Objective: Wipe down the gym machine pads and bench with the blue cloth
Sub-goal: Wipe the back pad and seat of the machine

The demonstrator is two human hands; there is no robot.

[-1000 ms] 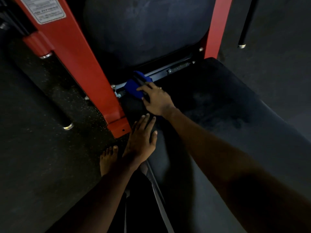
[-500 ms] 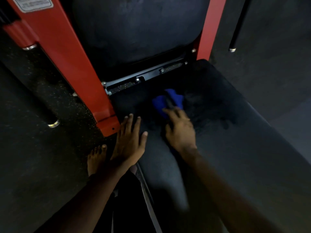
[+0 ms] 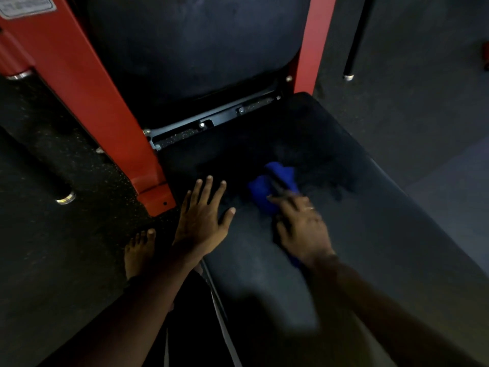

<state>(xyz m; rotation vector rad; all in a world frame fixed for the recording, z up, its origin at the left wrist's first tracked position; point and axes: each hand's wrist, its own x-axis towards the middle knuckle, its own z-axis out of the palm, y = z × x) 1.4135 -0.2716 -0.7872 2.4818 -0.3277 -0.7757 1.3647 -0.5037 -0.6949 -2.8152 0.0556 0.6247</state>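
Your right hand (image 3: 299, 229) grips the soft, light cloth (image 3: 267, 186); keep it bunched under your palm. Left hand (image 3: 203, 218) lies flat on the bench (image 3: 370, 207), fingers spread.

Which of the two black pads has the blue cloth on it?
The flat seat pad, where the right hand holds the blue cloth. The upright back pad between the red posts has nothing on it.

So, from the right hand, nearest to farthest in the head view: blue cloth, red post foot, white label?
1. blue cloth, under the right hand itself.
2. red post foot, off to the left.
3. white label, top left corner, up the post.
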